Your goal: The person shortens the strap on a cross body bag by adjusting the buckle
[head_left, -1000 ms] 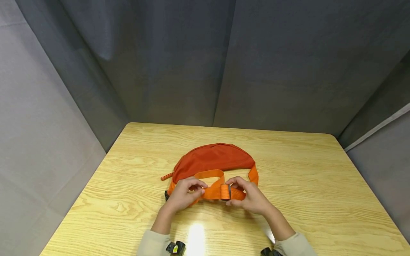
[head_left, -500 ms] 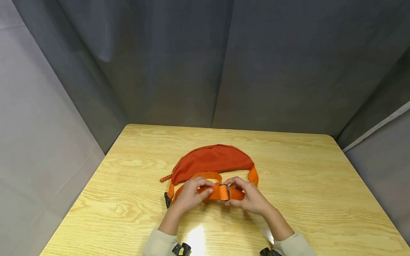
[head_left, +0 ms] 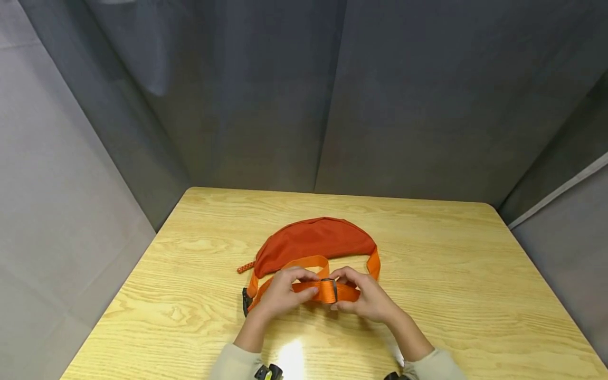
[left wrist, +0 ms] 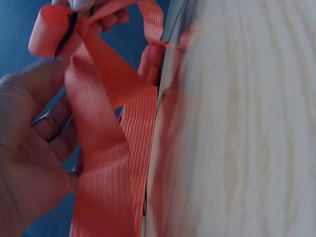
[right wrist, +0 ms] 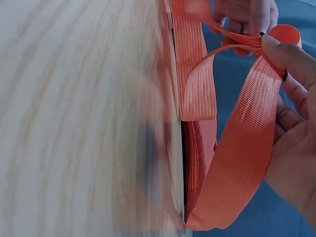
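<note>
A red waist bag (head_left: 315, 240) lies on the table, its curved side away from me. Its orange strap (head_left: 347, 293) is raised in front of it and runs through a dark slide adjuster (head_left: 335, 290), where the webbing makes a small loop. My left hand (head_left: 283, 292) pinches the strap just left of that loop. With thumb and fingers my right hand (head_left: 368, 296) grips the strap at the adjuster's right side. In the right wrist view the thumb presses by the adjuster, and the strap (right wrist: 242, 148) hangs down in a broad band. A black buckle (head_left: 246, 302) sits at the bag's left end.
The wooden table (head_left: 465, 279) extends around the bag on all sides. A patterned orange zipper pull (head_left: 245, 267) sticks out at the bag's left. Dark grey curtains (head_left: 252, 105) stand behind the table, with lighter panels (head_left: 71, 158) at the sides.
My left hand has moved right along the strap, closer to the adjuster loop. The black buckle shows more fully now. My right hand has shifted slightly left.
</note>
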`<state>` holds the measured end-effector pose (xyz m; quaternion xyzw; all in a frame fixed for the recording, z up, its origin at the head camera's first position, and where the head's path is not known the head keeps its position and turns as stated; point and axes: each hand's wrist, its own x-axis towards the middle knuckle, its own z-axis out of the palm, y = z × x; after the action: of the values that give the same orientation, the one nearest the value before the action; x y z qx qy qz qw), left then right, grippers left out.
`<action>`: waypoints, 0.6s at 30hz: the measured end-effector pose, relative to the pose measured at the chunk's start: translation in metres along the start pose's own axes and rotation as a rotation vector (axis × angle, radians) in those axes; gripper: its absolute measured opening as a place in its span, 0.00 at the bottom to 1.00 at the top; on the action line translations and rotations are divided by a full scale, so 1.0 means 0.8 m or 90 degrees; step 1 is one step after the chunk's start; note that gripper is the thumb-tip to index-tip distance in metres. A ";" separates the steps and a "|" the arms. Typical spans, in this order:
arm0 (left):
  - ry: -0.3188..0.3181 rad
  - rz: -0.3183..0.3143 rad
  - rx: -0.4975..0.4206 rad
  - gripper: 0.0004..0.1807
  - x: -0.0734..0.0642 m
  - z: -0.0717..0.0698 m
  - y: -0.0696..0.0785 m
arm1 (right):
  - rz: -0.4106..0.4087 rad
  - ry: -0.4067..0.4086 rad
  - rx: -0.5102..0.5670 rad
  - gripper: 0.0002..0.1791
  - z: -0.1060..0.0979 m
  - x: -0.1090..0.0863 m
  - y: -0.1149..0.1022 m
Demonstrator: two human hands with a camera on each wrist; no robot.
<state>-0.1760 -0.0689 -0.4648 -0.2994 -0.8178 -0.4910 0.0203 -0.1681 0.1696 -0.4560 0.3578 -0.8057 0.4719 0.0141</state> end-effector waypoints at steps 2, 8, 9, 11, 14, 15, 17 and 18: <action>0.010 0.007 0.005 0.08 0.002 0.003 0.001 | 0.000 0.001 -0.005 0.27 0.000 0.001 0.000; 0.031 -0.015 -0.010 0.06 -0.001 0.000 0.001 | 0.024 0.006 -0.026 0.28 -0.003 -0.002 0.002; 0.025 -0.021 -0.015 0.06 -0.002 -0.001 0.000 | 0.027 0.004 -0.026 0.28 -0.003 -0.003 0.002; 0.011 -0.037 -0.023 0.05 -0.004 -0.005 -0.001 | 0.029 0.002 -0.026 0.28 -0.003 -0.003 0.003; -0.001 -0.064 -0.033 0.05 -0.007 -0.013 -0.004 | 0.040 0.008 -0.030 0.28 -0.004 -0.005 0.005; -0.004 -0.073 -0.037 0.05 -0.009 -0.016 -0.005 | 0.044 0.011 -0.034 0.28 -0.005 -0.005 0.006; -0.004 -0.082 -0.040 0.05 -0.011 -0.023 -0.007 | 0.057 0.018 -0.044 0.28 -0.008 -0.006 0.005; -0.001 -0.086 -0.039 0.05 -0.011 -0.026 -0.009 | 0.063 0.022 -0.050 0.28 -0.009 -0.006 0.005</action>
<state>-0.1776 -0.0927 -0.4626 -0.2444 -0.8209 -0.5157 -0.0229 -0.1691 0.1794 -0.4570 0.3083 -0.8400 0.4461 0.0185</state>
